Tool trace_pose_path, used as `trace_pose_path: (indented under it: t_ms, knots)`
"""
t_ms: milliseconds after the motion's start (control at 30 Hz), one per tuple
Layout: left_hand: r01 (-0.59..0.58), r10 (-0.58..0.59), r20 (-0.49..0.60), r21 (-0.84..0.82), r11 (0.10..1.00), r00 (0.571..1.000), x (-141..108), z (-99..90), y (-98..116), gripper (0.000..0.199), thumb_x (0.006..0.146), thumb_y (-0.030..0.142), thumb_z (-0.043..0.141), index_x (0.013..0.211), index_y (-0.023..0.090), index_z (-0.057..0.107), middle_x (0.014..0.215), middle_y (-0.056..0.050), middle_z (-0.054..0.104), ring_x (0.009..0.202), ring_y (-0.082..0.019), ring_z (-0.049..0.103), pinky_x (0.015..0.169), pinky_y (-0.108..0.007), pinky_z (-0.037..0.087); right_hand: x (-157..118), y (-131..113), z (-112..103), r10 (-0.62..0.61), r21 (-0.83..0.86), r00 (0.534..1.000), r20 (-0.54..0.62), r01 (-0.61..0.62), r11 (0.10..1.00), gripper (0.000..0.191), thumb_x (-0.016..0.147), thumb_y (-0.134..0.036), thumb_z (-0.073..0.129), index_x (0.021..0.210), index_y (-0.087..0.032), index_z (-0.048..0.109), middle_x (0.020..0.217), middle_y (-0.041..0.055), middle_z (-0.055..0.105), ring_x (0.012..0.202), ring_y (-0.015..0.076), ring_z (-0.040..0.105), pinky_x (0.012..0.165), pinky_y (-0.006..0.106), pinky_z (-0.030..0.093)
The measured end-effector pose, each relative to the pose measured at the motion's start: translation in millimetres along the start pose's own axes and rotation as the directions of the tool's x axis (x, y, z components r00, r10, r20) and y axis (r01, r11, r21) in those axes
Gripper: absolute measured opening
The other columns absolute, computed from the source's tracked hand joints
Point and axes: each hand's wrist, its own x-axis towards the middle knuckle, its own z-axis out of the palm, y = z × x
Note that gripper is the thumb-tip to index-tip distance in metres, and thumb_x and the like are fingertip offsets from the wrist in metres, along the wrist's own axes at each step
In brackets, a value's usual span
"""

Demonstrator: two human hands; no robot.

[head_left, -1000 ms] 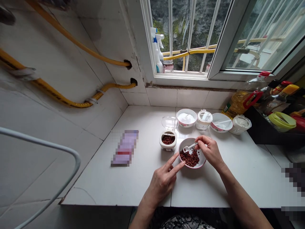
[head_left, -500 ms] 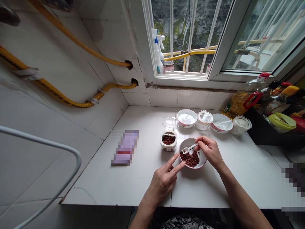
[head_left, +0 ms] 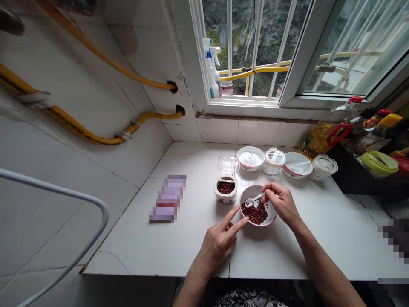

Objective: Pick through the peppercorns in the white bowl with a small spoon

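Observation:
A white bowl [head_left: 271, 214] with a pink rim stands on the counter, partly filled with reddish-brown dried peppercorns [head_left: 258, 214]. My right hand [head_left: 281, 204] pinches the handle of a small white measuring spoon [head_left: 249, 202], whose scoop is over the peppercorns inside the bowl. On the left side of the bowl, my left hand [head_left: 221, 239] touches the rim with two fingers stretched out and spread; its thumb is hidden. Just behind that hand sits a white spice jar [head_left: 226, 197] with more peppercorns inside and its clear lid [head_left: 228, 164] flipped up.
Behind are a bowl of white granules [head_left: 251, 158], a lidded jar [head_left: 274, 160], a bowl with a white spoon [head_left: 297, 165] and another jar [head_left: 324, 168]. An oil bottle [head_left: 329, 128] and a dark condiment box [head_left: 361, 175] stand right. A blurred purple packet [head_left: 168, 198] lies left.

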Motion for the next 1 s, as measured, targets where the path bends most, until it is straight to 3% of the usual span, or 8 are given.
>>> trace_pose_path:
  t_ms: [133,300,500,633,767,833,1000]
  knots:
    - [0.006,-0.006,-0.004,-0.003,1.0,1.0,-1,0.3,0,0.07,0.087,-0.004,0.042,0.15,0.026,0.049,0.155,-0.015,0.049,0.082,-0.011,0.07,0.08,-0.026,0.062,1,1,0,0.016,0.017,1.0,-0.012,-0.016,1.0,0.016,0.08,-0.032,0.054,0.073,-0.022,0.064,0.053,-0.0011,0.066,0.055,0.0182,0.064,0.063,0.031,0.052]
    - [-0.003,0.003,-0.004,-0.005,1.0,1.0,0,-0.1,0,0.071,0.085,-0.005,0.042,0.149,0.025,0.051,0.155,-0.016,0.049,0.082,-0.012,0.07,0.079,-0.026,0.063,2,-3,1,0.069,0.157,0.998,0.016,-0.07,0.985,0.021,0.081,-0.041,0.06,0.08,-0.021,0.064,0.058,0.0004,0.069,0.057,0.0181,0.065,0.06,0.03,0.053]
    - [0.002,-0.002,-0.005,0.001,1.0,1.0,0,0.8,0,0.068,0.088,-0.004,0.042,0.149,0.025,0.05,0.155,-0.016,0.049,0.082,-0.011,0.07,0.078,-0.026,0.062,0,-19,18,-0.045,0.243,0.999,-0.029,0.051,0.969,0.022,0.091,-0.043,0.059,0.094,-0.021,0.064,0.077,0.0048,0.077,0.075,0.0207,0.074,0.074,0.034,0.059]
    - [-0.002,0.002,-0.009,0.006,1.0,1.0,-1,2.3,-1,0.066,0.088,-0.004,0.042,0.148,0.024,0.051,0.155,-0.017,0.048,0.081,-0.011,0.07,0.078,-0.026,0.062,-5,-19,34,-0.28,0.052,0.959,-0.048,0.282,0.958,0.015,0.097,-0.028,0.052,0.101,-0.023,0.065,0.091,0.0065,0.079,0.086,0.0219,0.076,0.086,0.039,0.058]
    - [-0.007,0.007,0.003,0.01,1.0,1.0,-1,2.4,-2,0.067,0.088,-0.003,0.041,0.148,0.022,0.051,0.156,-0.017,0.047,0.081,-0.011,0.07,0.08,-0.025,0.062,-6,-17,36,-0.542,-0.188,0.84,0.019,0.535,0.824,0.022,0.098,-0.016,0.047,0.101,-0.025,0.067,0.091,0.0055,0.081,0.083,0.0218,0.076,0.1,0.046,0.05]
    - [-0.006,0.006,0.003,0.013,1.0,1.0,-1,1.8,-1,0.066,0.087,-0.004,0.041,0.147,0.022,0.052,0.155,-0.017,0.048,0.081,-0.011,0.069,0.08,-0.025,0.062,-6,-17,30,-0.584,-0.234,0.811,-0.013,0.566,0.791,0.023,0.098,-0.015,0.046,0.102,-0.024,0.067,0.091,0.0049,0.081,0.081,0.021,0.075,0.102,0.046,0.049]
    - [-0.014,0.014,-0.015,0.005,1.0,1.0,0,0.5,-1,0.068,0.086,-0.005,0.042,0.147,0.023,0.052,0.155,-0.016,0.049,0.082,-0.011,0.07,0.079,-0.026,0.062,-4,-10,6,-0.537,-0.342,0.836,-0.116,0.474,0.812,0.018,0.096,-0.018,0.048,0.095,-0.025,0.065,0.075,0.0021,0.078,0.079,0.0232,0.071,0.093,0.043,0.053]
